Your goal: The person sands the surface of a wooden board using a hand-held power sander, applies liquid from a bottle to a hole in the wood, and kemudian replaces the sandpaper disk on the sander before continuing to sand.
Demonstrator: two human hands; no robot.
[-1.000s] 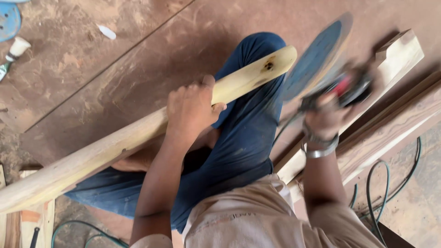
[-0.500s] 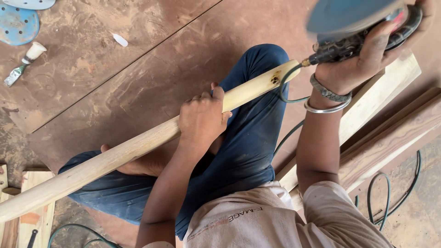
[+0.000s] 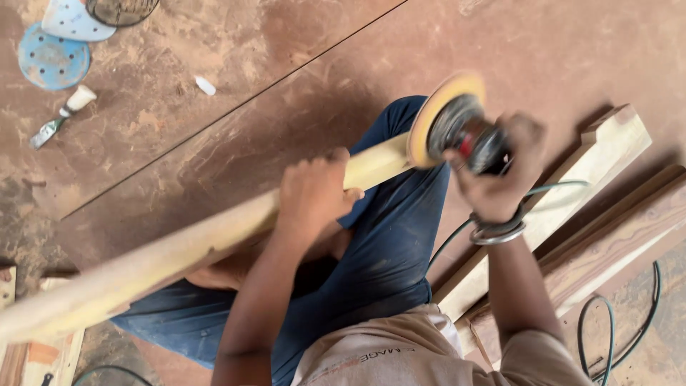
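Head view: left hand [image 3: 312,194] clenched around long pale wooden pole [image 3: 179,250] lying across lap; right hand [image 3: 500,175] gripping disc sander [image 3: 457,129], yellow pad touching pole's far end; blue sanding disc [image 3: 53,58] on floor, well apart

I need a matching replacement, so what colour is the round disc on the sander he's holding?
Tan-yellow, seen in the head view: the sander's disc meets the pale wooden post's end.

Left hand [image 3: 312,194] clenched, right hand [image 3: 493,171] gripping (both arms extended forward).
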